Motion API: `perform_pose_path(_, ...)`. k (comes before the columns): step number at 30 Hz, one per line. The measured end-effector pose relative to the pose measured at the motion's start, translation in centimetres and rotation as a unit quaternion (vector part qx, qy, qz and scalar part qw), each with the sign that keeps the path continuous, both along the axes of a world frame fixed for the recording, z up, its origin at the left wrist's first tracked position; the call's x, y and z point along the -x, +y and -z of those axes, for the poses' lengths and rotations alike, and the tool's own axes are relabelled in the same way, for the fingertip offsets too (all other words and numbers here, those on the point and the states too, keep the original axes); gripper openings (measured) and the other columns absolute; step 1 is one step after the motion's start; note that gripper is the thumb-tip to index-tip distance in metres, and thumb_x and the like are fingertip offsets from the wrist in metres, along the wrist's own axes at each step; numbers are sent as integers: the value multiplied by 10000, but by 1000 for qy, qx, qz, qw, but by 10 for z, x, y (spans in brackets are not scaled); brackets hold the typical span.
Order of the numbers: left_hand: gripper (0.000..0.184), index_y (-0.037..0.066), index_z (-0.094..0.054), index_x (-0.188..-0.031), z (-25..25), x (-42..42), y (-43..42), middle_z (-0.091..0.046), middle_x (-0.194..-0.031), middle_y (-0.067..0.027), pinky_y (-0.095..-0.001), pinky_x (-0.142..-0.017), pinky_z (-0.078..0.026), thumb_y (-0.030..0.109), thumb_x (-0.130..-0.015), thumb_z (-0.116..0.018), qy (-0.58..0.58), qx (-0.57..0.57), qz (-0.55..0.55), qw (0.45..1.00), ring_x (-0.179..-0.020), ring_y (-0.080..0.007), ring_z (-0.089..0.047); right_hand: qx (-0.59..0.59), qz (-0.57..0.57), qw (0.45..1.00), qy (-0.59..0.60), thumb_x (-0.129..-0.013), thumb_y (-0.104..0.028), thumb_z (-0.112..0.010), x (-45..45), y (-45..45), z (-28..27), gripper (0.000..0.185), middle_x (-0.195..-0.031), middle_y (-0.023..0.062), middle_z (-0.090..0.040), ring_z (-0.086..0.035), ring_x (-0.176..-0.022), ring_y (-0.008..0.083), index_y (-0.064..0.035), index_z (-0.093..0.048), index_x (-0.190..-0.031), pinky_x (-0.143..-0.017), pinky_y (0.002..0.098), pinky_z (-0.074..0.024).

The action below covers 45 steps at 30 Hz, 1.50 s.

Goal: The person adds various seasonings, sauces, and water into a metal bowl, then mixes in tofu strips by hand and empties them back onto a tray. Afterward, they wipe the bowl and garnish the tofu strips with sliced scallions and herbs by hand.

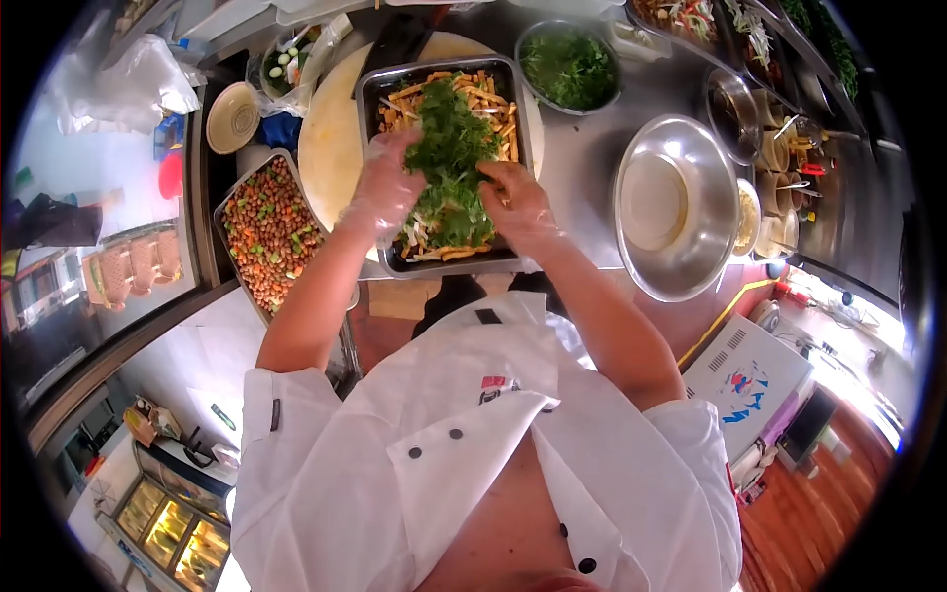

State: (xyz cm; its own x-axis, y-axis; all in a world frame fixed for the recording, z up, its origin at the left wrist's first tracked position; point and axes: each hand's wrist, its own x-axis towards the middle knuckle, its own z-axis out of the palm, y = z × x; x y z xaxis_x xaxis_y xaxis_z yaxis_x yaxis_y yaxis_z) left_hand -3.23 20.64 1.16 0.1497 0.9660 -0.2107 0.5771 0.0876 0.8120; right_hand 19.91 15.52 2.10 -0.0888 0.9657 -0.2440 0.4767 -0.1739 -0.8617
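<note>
A rectangular metal tray (521, 109) holds tan strips that look like dried tofu (404, 96), with a long heap of cilantro (449, 128) down its middle. Thin clear gloves cover both hands. My left hand (387, 183) is bent round the heap's left side, its fingertips partly among the leaves. On the opposite side, my right hand (517, 200) has its fingers curled in against the cilantro. The tray rests partly over a round pale cutting board (326, 123), and a dark cleaver-like blade (398, 39) lies behind it.
At left stands a tray of peanuts with diced vegetables (268, 232), near a tan bowl (233, 118). A bowl of chopped greens (569, 67) is at the back right. A large steel basin (631, 197) sits by the counter's front edge, with seasoning containers (774, 148) beyond it.
</note>
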Motion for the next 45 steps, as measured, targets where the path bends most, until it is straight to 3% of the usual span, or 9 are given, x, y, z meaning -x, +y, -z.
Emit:
perform_pose_path(14, 497, 110, -603, -1277, -16, 9, 36, -526, -1302, -174, -374, -1017, -446, 59, -794, -712, 131, -102, 100, 981, -1238, -320, -522, -140, -128, 970, -155, -860, -269, -729, 23, 30, -8, 515, -1328, 208, -501, -579, -1124, 384, -127, -576, -1330, -977, 434, -485)
perform_pose_path(20, 398, 89, -586, -1316, -27, 3, 37, -572, -1285, -104, -344, -958, -498, 84, -919, -611, 5, -27, 26, 999, -1156, -218, -583, -130, -38, 973, -189, -913, -244, -655, 24, 43, 11, 376, -1263, 202, -539, -590, -1106, 385, -83, -624, -1252, -963, 441, -496)
perform_pose_path(22, 400, 92, -581, -1331, -28, 3, 34, -618, -1277, -103, -384, -966, -508, 81, -931, -589, -217, 201, -84, 952, -1115, -239, -619, -121, -28, 974, -190, -932, -225, -627, 15, 42, 7, 342, -1251, 199, -565, -610, -1083, 358, -77, -637, -1241, -935, 420, -505)
perform_pose_path(27, 430, 50, -551, -1356, -107, 6, 10, -625, -1310, -107, -387, -951, -518, 140, -938, -596, -372, 147, -115, 909, -1182, -245, -604, 116, 75, 990, 36, -945, -169, -587, 0, 41, -38, 319, -1282, 195, -602, -621, -1102, 302, -89, -648, -1248, -928, 383, -488)
perform_pose_path(32, 464, 33, -527, -1385, -86, -2, -8, -607, -1343, -89, -368, -1014, -450, 215, -960, -565, -318, 9, 6, 948, -1255, -236, -564, 6, 92, 993, 75, -958, -166, -582, 4, 38, -26, 308, -1324, 165, -591, -606, -1150, 291, -101, -648, -1252, -972, 357, -476)
perform_pose_path(34, 471, 14, -520, -1386, -54, 10, -13, -577, -1370, -133, -327, -1085, -391, 162, -945, -591, -454, 223, -127, 853, -1261, -220, -537, -69, 52, 996, 14, -962, -170, -581, 7, 33, -21, 301, -1337, 153, -586, -597, -1179, 282, -105, -652, -1247, -994, 348, -471)
perform_pose_path(38, 385, 5, -567, -1305, -48, 35, -27, -587, -1350, -151, -349, -1074, -423, 126, -940, -601, -269, 84, -150, 948, -1195, -255, -587, 11, 36, 990, 139, -951, -163, -601, -1, 20, -25, 337, -1400, 132, -557, -555, -1270, 268, -91, -621, -1279, -1059, 347, -452)
perform_pose_path(40, 357, -1, -588, -1264, -62, 44, -27, -603, -1301, -183, -370, -1055, -452, 142, -937, -599, 177, 142, -22, 974, -1162, -292, -609, -26, 58, 991, 120, -948, -117, -605, -11, 28, -23, 308, -1389, 112, -568, -565, -1247, 225, -87, -633, -1253, -1030, 319, -455)
perform_pose_path(45, 401, 65, -637, -1231, -1, 49, -68, -612, -1147, -177, -405, -957, -493, 183, -851, -691, 219, 46, 27, 974, -1068, -344, -614, -63, 156, 967, 193, -961, -86, -602, -6, 19, -47, 218, -1144, 42, -628, -572, -975, 120, -75, -679, -1165, -873, 252, -459)
